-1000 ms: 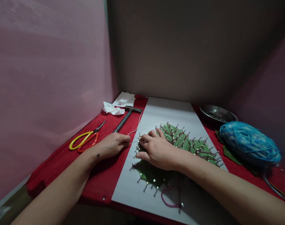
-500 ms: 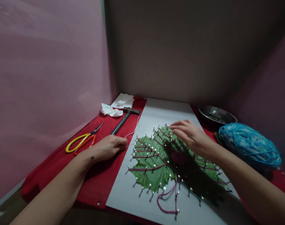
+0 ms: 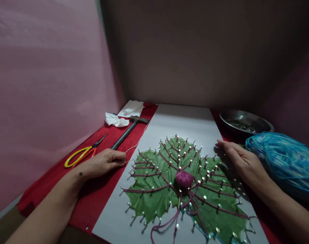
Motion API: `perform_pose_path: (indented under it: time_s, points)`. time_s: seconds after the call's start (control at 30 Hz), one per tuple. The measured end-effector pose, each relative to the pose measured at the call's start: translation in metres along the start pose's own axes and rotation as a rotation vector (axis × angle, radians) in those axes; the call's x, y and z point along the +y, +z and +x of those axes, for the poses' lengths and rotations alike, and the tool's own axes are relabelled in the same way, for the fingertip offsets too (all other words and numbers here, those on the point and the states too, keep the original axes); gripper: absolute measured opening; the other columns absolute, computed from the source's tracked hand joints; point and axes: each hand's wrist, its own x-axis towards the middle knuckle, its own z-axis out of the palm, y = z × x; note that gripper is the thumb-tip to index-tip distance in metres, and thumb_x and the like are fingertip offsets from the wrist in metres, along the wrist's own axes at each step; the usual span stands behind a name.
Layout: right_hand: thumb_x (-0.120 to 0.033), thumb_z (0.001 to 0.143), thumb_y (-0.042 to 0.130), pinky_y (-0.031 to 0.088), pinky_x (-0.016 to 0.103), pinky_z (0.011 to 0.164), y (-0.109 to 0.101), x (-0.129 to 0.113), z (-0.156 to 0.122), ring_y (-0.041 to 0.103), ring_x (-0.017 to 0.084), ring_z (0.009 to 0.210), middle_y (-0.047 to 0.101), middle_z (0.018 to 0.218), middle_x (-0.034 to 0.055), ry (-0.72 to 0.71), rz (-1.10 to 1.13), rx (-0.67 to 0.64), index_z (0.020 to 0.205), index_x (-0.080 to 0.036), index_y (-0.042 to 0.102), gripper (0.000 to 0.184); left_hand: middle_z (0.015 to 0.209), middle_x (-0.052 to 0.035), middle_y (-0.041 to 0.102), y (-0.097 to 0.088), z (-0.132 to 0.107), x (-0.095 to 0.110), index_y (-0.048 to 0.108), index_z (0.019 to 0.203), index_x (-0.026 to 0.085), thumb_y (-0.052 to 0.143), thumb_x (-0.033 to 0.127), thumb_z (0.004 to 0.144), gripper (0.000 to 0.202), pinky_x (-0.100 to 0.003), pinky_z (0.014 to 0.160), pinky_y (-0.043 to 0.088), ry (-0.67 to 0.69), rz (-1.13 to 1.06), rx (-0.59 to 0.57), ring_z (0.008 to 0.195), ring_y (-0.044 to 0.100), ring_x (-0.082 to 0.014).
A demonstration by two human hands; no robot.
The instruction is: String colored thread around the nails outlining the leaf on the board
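My left hand (image 3: 111, 161) is closed in a pinch on a thin pale thread (image 3: 132, 147) left of the white board. The thread runs to nails at the leaf's left edge and back toward the hammer. A green lobed leaf (image 3: 154, 203) lies on the board, ringed with nails, purple yarn strung along its veins. At its middle sits a small ball of purple yarn (image 3: 184, 180), with loose strands trailing toward me. My right hand (image 3: 242, 159), fingers stretched, is over the board's right edge beside the leaf; nothing shows in it. Blue yarn edges the leaf's lower part.
The white board (image 3: 185, 118) lies on a red cloth (image 3: 100, 206). At left are yellow-and-orange scissors (image 3: 80, 156), a hammer (image 3: 125, 135) and crumpled white tissue (image 3: 116, 120). A metal bowl of nails (image 3: 246, 121) and a large blue yarn skein (image 3: 284, 162) stand at right.
My right hand has moved right, from above the leaf's top to the board's right edge, uncovering the purple ball. My left hand still pinches the thread. The view has shifted slightly.
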Motion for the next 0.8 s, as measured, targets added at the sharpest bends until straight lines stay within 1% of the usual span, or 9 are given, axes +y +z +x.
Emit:
perform_pose_path:
  time_s: [0.07, 0.17, 0.23, 0.3, 0.4, 0.47, 0.67, 0.73, 0.8]
  points:
    - [-0.056, 0.083, 0.043, 0.037, 0.048, 0.103, 0.0001, -0.0016, -0.0001, 0.059, 0.025, 0.108, 0.067, 0.112, 0.0067, 0.052, 0.061, -0.010, 0.105, -0.023, 0.068, 0.046, 0.066, 0.0031, 0.041, -0.0003, -0.0001, 0.0009, 0.043, 0.065, 0.016, 0.045, 0.036, 0.086, 0.029, -0.019, 0.061, 0.033, -0.016, 0.003, 0.004, 0.064, 0.038, -0.0092]
    - [-0.057, 0.082, 0.044, 0.036, 0.048, 0.104, -0.0002, -0.0032, -0.0003, 0.059, 0.025, 0.109, 0.068, 0.111, 0.0068, 0.066, 0.109, -0.022, 0.103, -0.024, 0.069, 0.047, 0.065, 0.0028, 0.043, -0.0009, 0.0007, 0.0002, 0.044, 0.065, 0.016, 0.045, 0.036, 0.086, 0.029, -0.019, 0.060, 0.034, -0.025, -0.002, 0.000, 0.064, 0.039, -0.0096]
    - [-0.058, 0.082, 0.044, 0.035, 0.046, 0.105, 0.0001, -0.0029, -0.0007, 0.057, 0.025, 0.111, 0.067, 0.112, 0.0076, 0.083, 0.124, -0.042, 0.105, -0.021, 0.068, 0.049, 0.066, 0.0024, 0.044, -0.0014, 0.0017, -0.0011, 0.045, 0.065, 0.016, 0.045, 0.036, 0.086, 0.029, -0.020, 0.061, 0.035, -0.026, -0.002, -0.016, 0.064, 0.041, -0.0100]
    - [-0.059, 0.082, 0.044, 0.035, 0.043, 0.106, 0.0008, -0.0019, -0.0012, 0.058, 0.024, 0.110, 0.066, 0.113, 0.0076, 0.132, 0.162, -0.051, 0.107, -0.020, 0.067, 0.052, 0.066, 0.0022, 0.044, -0.0018, 0.0026, -0.0020, 0.045, 0.066, 0.016, 0.044, 0.037, 0.087, 0.030, -0.020, 0.062, 0.035, -0.026, 0.008, -0.031, 0.065, 0.042, -0.0103]
    - [-0.062, 0.081, 0.045, 0.038, 0.039, 0.104, 0.0022, -0.0005, -0.0018, 0.059, 0.023, 0.109, 0.067, 0.112, 0.0070, 0.215, 0.238, -0.043, 0.108, -0.021, 0.067, 0.053, 0.067, 0.0021, 0.044, -0.0025, 0.0025, -0.0015, 0.045, 0.066, 0.016, 0.044, 0.037, 0.087, 0.030, -0.020, 0.063, 0.036, -0.030, 0.010, -0.045, 0.065, 0.042, -0.0105]
    - [-0.062, 0.080, 0.046, 0.039, 0.039, 0.103, 0.0029, -0.0004, -0.0017, 0.059, 0.023, 0.108, 0.067, 0.111, 0.0075, 0.241, 0.258, -0.037, 0.107, -0.021, 0.068, 0.054, 0.067, 0.0020, 0.044, -0.0028, 0.0015, -0.0009, 0.045, 0.065, 0.016, 0.044, 0.036, 0.087, 0.030, -0.020, 0.062, 0.036, -0.034, 0.000, -0.052, 0.065, 0.041, -0.0105]
    - [-0.066, 0.075, 0.049, 0.043, 0.041, 0.100, 0.0027, -0.0049, -0.0002, 0.062, 0.026, 0.102, 0.069, 0.104, 0.0077, 0.241, 0.228, -0.011, 0.101, -0.022, 0.071, 0.055, 0.065, 0.0026, 0.041, -0.0013, -0.0008, -0.0035, 0.042, 0.065, 0.016, 0.043, 0.036, 0.088, 0.030, -0.019, 0.061, 0.036, -0.019, -0.003, -0.053, 0.063, 0.039, -0.0097]
    - [-0.066, 0.074, 0.050, 0.046, 0.040, 0.098, 0.0028, -0.0070, 0.0001, 0.062, 0.026, 0.101, 0.070, 0.103, 0.0076, 0.237, 0.224, -0.007, 0.099, -0.023, 0.072, 0.055, 0.066, 0.0025, 0.041, -0.0007, -0.0003, -0.0044, 0.042, 0.066, 0.016, 0.043, 0.036, 0.089, 0.030, -0.020, 0.060, 0.035, -0.012, 0.003, -0.052, 0.063, 0.039, -0.0097]
    - [-0.065, 0.075, 0.050, 0.046, 0.038, 0.097, 0.0033, -0.0074, 0.0001, 0.063, 0.025, 0.101, 0.070, 0.104, 0.0072, 0.235, 0.229, -0.011, 0.100, -0.023, 0.071, 0.053, 0.066, 0.0023, 0.043, -0.0006, 0.0002, -0.0046, 0.043, 0.066, 0.016, 0.043, 0.036, 0.089, 0.030, -0.020, 0.061, 0.036, -0.009, 0.010, -0.053, 0.063, 0.040, -0.0098]
